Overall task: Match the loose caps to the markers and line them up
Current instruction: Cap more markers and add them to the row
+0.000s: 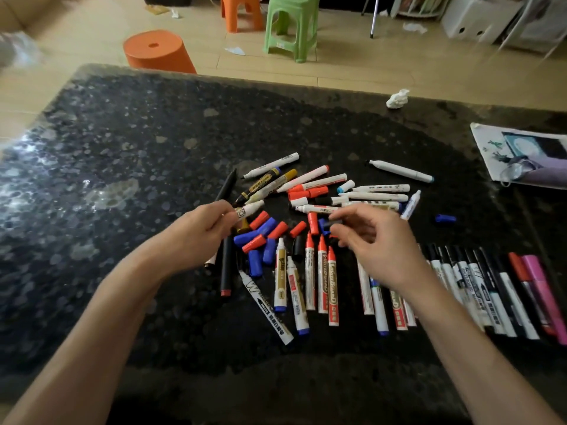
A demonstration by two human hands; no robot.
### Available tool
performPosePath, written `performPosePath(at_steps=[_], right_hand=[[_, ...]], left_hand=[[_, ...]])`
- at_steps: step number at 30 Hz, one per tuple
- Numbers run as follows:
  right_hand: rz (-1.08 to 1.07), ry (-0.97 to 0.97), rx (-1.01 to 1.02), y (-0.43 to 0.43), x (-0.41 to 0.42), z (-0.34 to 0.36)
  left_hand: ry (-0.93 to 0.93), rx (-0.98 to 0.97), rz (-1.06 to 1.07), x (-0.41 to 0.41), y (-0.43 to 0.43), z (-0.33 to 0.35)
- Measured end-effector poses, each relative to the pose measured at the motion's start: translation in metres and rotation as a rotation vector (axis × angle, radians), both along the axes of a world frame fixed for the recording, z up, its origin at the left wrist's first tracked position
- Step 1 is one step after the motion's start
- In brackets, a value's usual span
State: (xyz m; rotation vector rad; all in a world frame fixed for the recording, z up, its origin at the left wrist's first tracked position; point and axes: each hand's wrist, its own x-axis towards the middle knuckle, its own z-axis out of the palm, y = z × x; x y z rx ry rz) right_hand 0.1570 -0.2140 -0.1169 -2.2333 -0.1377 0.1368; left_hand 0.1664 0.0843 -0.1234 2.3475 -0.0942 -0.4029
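My left hand (204, 230) grips a white marker (250, 210) whose tip points right and away. My right hand (372, 240) pinches a small dark cap (336, 221) between thumb and fingertips, a short way right of that marker. Loose red and blue caps (260, 237) lie in a heap between my hands. A jumble of uncapped white markers (319, 182) lies beyond them. Capped markers stand in a row (322, 277) along the near side, running right to a pink marker (543, 289).
The dark speckled table (122, 148) holds a crumpled tissue (398, 99) at the far edge and a printed sheet (521, 154) at the right. A single blue cap (445, 218) lies apart on the right. Orange and green stools (291, 26) stand on the floor beyond.
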Motion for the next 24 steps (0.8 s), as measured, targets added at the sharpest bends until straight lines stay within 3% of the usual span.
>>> performPosePath(at_steps=[2,6,18,24], right_hand=[[0.124,0.034,-0.219,0.015,-0.005,-0.006],[0.201,0.115,-0.293,0.03,-0.004,-0.009],[-0.001,-0.186,-0.364,0.108,0.04,-0.044],[-0.096,-0.204,-0.5,0.129,0.049,-0.059]], left_hand=[[-0.006,0.022,0.111,0.002,0.004,-0.002],[-0.06,0.022,0.255,0.006,0.011,0.002],[-0.087,-0.016,0.274,0.005,0.016,0.014],[-0.084,-0.004,0.263,0.003,0.021,0.017]])
